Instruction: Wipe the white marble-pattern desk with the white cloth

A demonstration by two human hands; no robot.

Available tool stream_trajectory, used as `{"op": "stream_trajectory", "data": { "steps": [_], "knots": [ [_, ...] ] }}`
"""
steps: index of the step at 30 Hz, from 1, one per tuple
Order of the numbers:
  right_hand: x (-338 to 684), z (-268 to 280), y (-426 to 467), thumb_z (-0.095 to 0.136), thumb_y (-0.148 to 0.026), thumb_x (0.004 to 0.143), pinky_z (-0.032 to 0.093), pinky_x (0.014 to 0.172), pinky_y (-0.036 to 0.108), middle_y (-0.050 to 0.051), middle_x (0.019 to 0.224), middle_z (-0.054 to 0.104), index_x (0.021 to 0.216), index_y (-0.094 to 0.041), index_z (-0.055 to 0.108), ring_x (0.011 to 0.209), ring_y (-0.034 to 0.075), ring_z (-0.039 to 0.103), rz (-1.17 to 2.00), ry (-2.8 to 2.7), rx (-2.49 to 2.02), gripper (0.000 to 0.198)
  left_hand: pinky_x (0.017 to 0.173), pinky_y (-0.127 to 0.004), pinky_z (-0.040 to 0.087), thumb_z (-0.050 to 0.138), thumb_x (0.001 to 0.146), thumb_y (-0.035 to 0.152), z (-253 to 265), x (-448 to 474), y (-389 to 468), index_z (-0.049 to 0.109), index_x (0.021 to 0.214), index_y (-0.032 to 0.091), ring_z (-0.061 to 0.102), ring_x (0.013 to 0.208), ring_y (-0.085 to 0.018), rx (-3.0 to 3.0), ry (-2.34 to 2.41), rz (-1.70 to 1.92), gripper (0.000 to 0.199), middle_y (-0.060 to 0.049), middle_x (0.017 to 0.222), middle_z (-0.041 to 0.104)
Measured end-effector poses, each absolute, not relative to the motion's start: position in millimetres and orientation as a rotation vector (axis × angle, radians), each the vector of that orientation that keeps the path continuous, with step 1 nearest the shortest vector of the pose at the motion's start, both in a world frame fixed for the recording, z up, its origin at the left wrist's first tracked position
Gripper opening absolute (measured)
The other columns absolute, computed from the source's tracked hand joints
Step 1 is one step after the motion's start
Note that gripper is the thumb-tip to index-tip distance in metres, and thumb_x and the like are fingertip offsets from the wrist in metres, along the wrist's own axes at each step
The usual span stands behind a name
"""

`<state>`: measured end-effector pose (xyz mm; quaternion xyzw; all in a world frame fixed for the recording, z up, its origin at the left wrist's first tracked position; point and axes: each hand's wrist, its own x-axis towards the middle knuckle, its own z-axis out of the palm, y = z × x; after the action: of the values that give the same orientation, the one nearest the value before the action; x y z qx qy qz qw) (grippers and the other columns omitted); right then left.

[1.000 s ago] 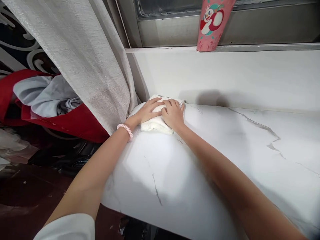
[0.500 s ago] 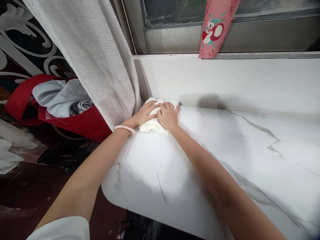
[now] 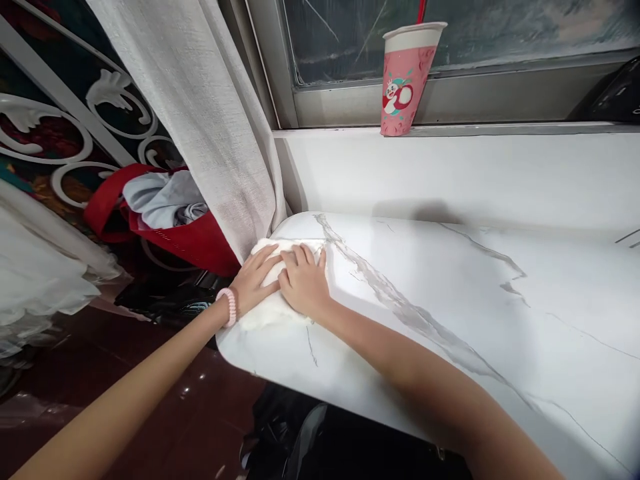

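A folded cream-white cloth lies flat on the white marbled tabletop, near the table's left end. My left hand, with a pink coiled band at the wrist, presses on the cloth's left part, fingers stretched out and pointing up to the right. Beside it, my right hand lies on the cloth's right part with its fingers spread. Both palms face down, and the hands nearly touch. The cloth's middle is partly covered by them.
A pink paper cup with a red straw stands on the window sill. A pale curtain hangs at the table's left back corner. A red bag with grey clothing is to the left. A dark object sits at the right of the sill.
Both hands and the cloth have moved from the table's back left corner toward its front left edge. The view has shifted, so the whole cup body now shows.
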<state>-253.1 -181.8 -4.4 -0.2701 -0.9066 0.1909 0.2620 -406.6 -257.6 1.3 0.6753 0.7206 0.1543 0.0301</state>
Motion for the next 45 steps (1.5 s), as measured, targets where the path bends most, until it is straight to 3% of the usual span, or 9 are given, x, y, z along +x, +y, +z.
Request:
{"op": "stream_trajectory", "data": {
  "steps": [8, 15, 28, 37, 41, 45],
  "knots": [
    [-187.6, 0.5, -227.5, 0.033, -0.025, 0.097, 0.012, 0.116, 0.062, 0.014, 0.148, 0.041, 0.140, -0.014, 0.043, 0.140, 0.027, 0.028, 0.589, -2.542, -0.533, 0.045, 0.113, -0.060, 0.020, 0.039, 0.093, 0.048, -7.2, -335.5, -328.1, 0.037, 0.141, 0.030, 0.027, 0.142, -0.033, 2.014, 2.390, 0.489, 0.052, -0.011, 0.154, 0.032],
    [-168.3, 0.8, -221.8, 0.033, -0.023, 0.095, 0.012, 0.116, 0.063, 0.013, 0.146, 0.043, 0.138, -0.014, 0.043, 0.140, 0.026, 0.029, 0.653, -2.526, -0.545, 0.045, 0.113, -0.064, 0.018, 0.039, 0.092, 0.047, -5.4, -317.4, -323.2, 0.030, 0.145, 0.031, 0.022, 0.144, -0.035, 2.013, 2.359, 0.393, 0.056, -0.010, 0.157, 0.026],
    [-214.1, -10.5, -98.1, 0.032, -0.022, 0.094, 0.012, 0.114, 0.063, 0.011, 0.141, 0.048, 0.130, -0.019, 0.050, 0.136, 0.025, 0.032, 0.516, -2.410, -0.844, 0.040, 0.117, -0.053, 0.017, 0.039, 0.089, 0.053, -3.7, -370.7, -158.8, 0.043, 0.138, 0.019, 0.022, 0.144, -0.029, 2.149, 2.131, 0.432, 0.059, -0.013, 0.156, 0.029],
    [-205.2, -11.4, -9.2, 0.030, -0.018, 0.092, 0.011, 0.114, 0.064, 0.010, 0.139, 0.050, 0.129, -0.019, 0.052, 0.135, 0.025, 0.034, 0.499, -2.288, -1.043, 0.043, 0.118, -0.045, 0.019, 0.046, 0.089, 0.047, -6.0, -365.6, -42.4, 0.047, 0.137, 0.018, 0.028, 0.142, -0.027, 2.276, 1.970, 0.505, 0.057, -0.012, 0.153, 0.035],
    [-202.2, -10.2, 8.7, 0.028, -0.018, 0.093, 0.012, 0.116, 0.060, 0.007, 0.136, 0.053, 0.128, -0.022, 0.052, 0.133, 0.023, 0.036, 0.537, -2.240, -1.107, 0.043, 0.116, -0.045, 0.025, 0.048, 0.088, 0.049, -7.4, -361.4, -19.6, 0.051, 0.135, 0.025, 0.034, 0.139, -0.025, 2.234, 1.972, 0.567, 0.053, -0.007, 0.150, 0.040],
    [-202.9, -12.0, 10.3, 0.028, -0.017, 0.094, 0.012, 0.116, 0.060, 0.007, 0.133, 0.055, 0.128, -0.022, 0.052, 0.131, 0.023, 0.039, 0.510, -2.233, -1.111, 0.042, 0.117, -0.042, 0.024, 0.047, 0.089, 0.050, -8.7, -361.2, -17.6, 0.051, 0.136, 0.024, 0.034, 0.139, -0.024, 2.239, 1.986, 0.578, 0.053, -0.008, 0.149, 0.041]
  ]
}}
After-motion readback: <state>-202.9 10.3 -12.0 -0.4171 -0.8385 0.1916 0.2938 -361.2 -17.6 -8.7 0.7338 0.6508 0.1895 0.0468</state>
